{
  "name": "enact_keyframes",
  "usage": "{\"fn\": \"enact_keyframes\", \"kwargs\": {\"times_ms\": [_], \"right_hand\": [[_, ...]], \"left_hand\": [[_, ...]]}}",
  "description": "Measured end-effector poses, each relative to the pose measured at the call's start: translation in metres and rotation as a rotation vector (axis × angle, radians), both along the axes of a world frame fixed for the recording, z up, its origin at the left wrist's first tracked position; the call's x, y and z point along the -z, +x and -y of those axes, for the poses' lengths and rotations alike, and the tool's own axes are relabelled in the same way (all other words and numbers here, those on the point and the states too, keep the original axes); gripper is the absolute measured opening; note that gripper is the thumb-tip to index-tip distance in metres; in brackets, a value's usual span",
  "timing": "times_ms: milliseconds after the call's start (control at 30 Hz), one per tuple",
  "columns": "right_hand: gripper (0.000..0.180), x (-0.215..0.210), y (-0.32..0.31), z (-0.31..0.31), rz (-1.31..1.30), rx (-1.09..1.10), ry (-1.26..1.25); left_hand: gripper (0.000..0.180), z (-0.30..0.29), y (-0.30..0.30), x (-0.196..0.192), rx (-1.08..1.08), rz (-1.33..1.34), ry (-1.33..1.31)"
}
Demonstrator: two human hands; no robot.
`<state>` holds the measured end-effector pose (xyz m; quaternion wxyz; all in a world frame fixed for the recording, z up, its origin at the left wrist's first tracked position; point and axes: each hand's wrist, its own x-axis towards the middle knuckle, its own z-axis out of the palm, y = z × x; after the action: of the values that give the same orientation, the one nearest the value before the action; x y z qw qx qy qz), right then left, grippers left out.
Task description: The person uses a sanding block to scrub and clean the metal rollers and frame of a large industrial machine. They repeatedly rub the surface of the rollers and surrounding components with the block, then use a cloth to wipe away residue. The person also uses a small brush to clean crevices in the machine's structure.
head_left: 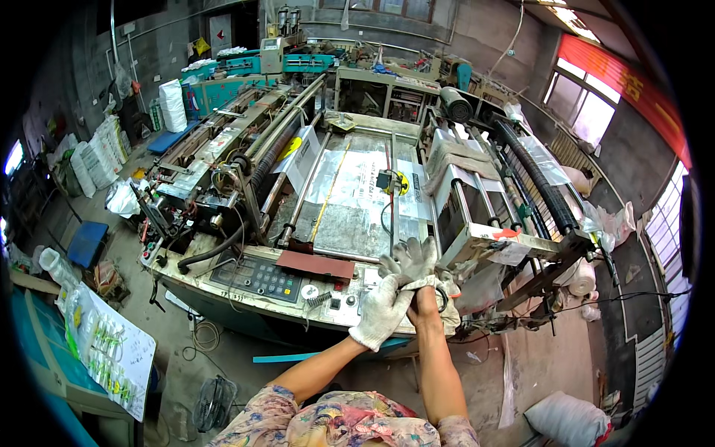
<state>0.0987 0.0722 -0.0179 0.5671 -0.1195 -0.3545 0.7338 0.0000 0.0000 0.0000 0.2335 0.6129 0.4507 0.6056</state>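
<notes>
The left hand (381,311), already in a white knit work glove, pinches the cuff of a second white knit glove (411,262) and holds it around the right hand (426,298). The right hand is bare at the wrist and partly inside the cuff; whether its fingers are curled or straight cannot be told. The glove's fingers point toward 12 o'clock and look limp and only partly filled.

Handling judgement: the glove is light, soft and stretchy, with no stiffness of its own. It will likely fold or bunch if gripped mid-palm. The ribbed cuff edge is the sound place to take hold, pinched between thumb and fingers. The knit surface should give good friction, and it is not fragile.

Both hands hover just above the front edge of a bag-making machine (350,186). At 9 o'clock from the hands lies the control panel (257,277) with its keypad. A brown flat plate (315,264) sits at 10 o'clock. Printed plastic film (357,179) runs over the rollers at 12 o'clock.
</notes>
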Motion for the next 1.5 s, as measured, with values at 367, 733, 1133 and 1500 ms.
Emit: {"fn": "enact_keyframes", "kwargs": {"times_ms": [367, 733, 1133, 1500], "right_hand": [[0.057, 0.070, 0.054, -0.058, 0.489, 0.478, 0.056], [0.042, 0.016, 0.076, 0.005, -0.252, 0.198, -0.239], [0.045, 0.023, 0.102, -0.048, 0.110, 0.625, -0.017], [0.056, -0.006, 0.192, -0.070, -0.373, 0.100, -0.296]], "left_hand": [[0.015, 0.002, 0.041, -0.010, 0.204, -0.338, 0.302], [0.018, 0.009, 0.072, -0.012, 0.417, -0.391, 0.197], [0.043, -0.056, 0.131, -0.049, -0.156, -0.930, 0.587], [0.039, -0.031, 0.191, -0.018, 0.152, -1.157, 0.395]]}}
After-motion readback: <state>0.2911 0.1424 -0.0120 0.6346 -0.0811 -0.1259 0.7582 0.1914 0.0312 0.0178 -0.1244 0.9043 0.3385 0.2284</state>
